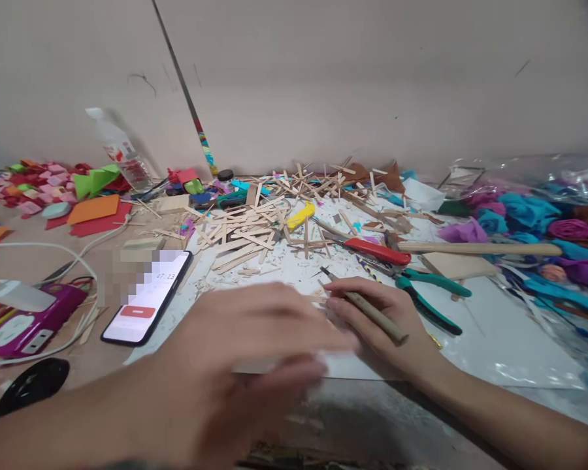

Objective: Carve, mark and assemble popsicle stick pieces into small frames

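My right hand (pixel 387 313) is closed around a craft knife (pixel 375 316) with a slim olive-brown handle, its narrow dark tip pointing up and left over the white board (pixel 500 326). A pale sliver, perhaps a wooden stick, shows by the right fingertips; the left hand partly hides that spot. Raised in front of the board, my left hand (pixel 259 333) is blurred, its fingers stretched to the right with the thumb apart below. Nothing shows in it. Beyond the hands lies a pile of wooden craft sticks (pixel 245 228).
Right of the pile lie a red utility knife (pixel 379 251), green-handled pliers (pixel 434 300) and a wooden-handled hammer (pixel 480 248). At left are a phone (pixel 147 303), a purple power strip (pixel 44 320) with a white cable, and a plastic bottle (pixel 122 153). Colourful crepe paper (pixel 524 212) lies far right.
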Tool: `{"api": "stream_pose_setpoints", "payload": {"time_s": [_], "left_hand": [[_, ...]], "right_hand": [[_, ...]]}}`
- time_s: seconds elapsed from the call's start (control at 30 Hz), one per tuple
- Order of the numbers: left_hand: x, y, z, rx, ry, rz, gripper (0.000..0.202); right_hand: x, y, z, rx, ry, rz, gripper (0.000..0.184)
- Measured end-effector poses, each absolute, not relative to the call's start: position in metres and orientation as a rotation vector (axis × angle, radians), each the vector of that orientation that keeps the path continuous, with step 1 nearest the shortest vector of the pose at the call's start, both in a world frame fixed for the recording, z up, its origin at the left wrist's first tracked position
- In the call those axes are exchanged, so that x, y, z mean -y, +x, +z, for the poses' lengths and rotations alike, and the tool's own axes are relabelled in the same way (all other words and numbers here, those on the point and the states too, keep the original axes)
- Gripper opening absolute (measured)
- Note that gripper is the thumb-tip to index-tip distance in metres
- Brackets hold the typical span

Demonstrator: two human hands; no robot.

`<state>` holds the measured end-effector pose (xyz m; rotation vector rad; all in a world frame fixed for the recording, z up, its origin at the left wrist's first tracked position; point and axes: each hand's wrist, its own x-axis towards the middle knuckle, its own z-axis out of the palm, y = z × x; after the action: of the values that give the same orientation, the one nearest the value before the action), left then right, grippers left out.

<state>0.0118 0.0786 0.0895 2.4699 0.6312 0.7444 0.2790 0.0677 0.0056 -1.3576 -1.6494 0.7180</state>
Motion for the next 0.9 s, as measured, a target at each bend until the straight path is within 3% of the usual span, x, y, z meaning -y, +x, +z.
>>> {"api": "stream_pose_setpoints", "payload": {"time_s": [0.27,0.9], "left_hand": [[-0.123,0.035,0.023,-0.895,2.427,0.540,0.023],[-0.120,0.028,0.022,-0.797,2.429,0.340,0.022]], "right_hand": [[-0.066,0.279,0.011,1.739,-1.291,0.742,0.013],[-0.066,0.278,0.011,1.738,-1.343,0.777,0.015]]}}
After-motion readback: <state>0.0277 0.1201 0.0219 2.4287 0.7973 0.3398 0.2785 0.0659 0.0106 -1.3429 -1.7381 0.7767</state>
